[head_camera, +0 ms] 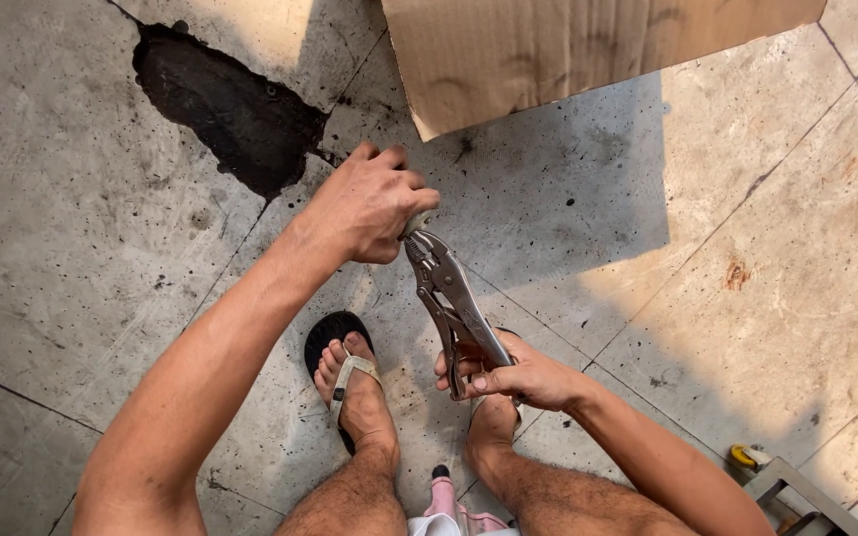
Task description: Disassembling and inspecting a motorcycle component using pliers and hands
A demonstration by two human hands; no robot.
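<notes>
cardboard sheet point(548, 50) ahead (overhanging), floor point(747, 248) rightward open

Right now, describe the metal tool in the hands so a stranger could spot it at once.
Start at the concrete floor, below the cardboard sheet. Between the left hand and the right hand runs a pair of locking pliers. It is the only shiny silver thing there: toothed nose up by the left hand, long handles in the right.

The left hand point(369, 203) sits at centre frame, closed at the top end of the locking pliers point(449, 303), which slant down to the right hand point(518, 377) at lower centre. A cardboard sheet point(568, 50) lies along the top edge. A patch point(225, 104) on the floor point(71, 248) is at upper left. A sandalled foot point(350, 382) stands below the left hand, left of the right hand.
</notes>
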